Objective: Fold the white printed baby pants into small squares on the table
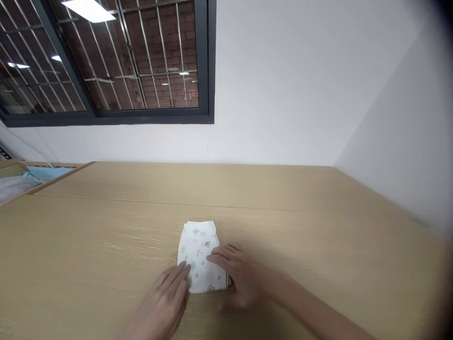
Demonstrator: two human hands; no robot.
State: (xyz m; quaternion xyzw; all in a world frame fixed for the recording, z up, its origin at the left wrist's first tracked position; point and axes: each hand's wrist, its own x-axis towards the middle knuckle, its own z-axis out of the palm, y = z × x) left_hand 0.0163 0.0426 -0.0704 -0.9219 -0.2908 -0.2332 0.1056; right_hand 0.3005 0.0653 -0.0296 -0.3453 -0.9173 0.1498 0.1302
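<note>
A small stack of folded white cloth [201, 252], printed with little coloured figures, lies flat on the wooden tabletop. My left hand [164, 295] rests at its lower left side, fingers stretched out together with the tips on the edge. Over the right edge, my right hand [240, 274] lays its extended fingers on the top layer. The right thumb hangs apart below the lower right corner and is somewhat blurred. Several layers show at that corner, beside the right palm. What kind of item the cloth is cannot be made out.
The wide tabletop [106, 236] has a seam running across it and meets a white wall [276, 85] at the back. A barred window [155, 61] is at upper left. At far left, a wood-edged bin [60, 179] holds pale blue and white material.
</note>
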